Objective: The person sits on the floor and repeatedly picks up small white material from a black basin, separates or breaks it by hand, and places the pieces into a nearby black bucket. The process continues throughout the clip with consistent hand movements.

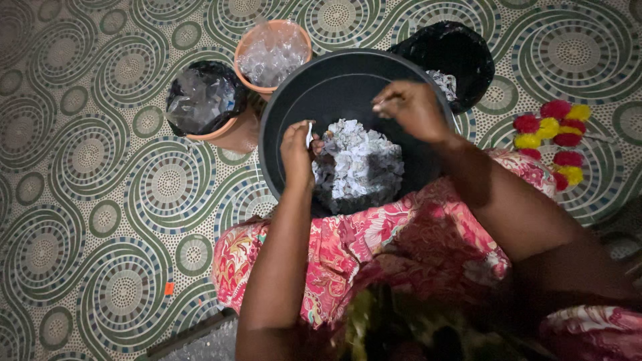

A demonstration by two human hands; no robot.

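Observation:
A large black round basin (287, 100) sits on the floor in front of me and holds a heap of torn whitish-grey paper scraps (358, 164). My left hand (297, 150) rests at the heap's left edge, fingers closed on a small white scrap. My right hand (411, 107) hovers above the heap's far right side, fingers pinched together, seemingly on a small scrap. My lap is covered by red and pink floral cloth (374, 244).
Two orange pots lined with plastic stand left of the basin: one with a dark liner (200, 100), one with a clear liner (273, 52). A black bag-lined container (455, 53) sits behind the basin. A red and yellow pom-pom garland (558, 137) lies at right.

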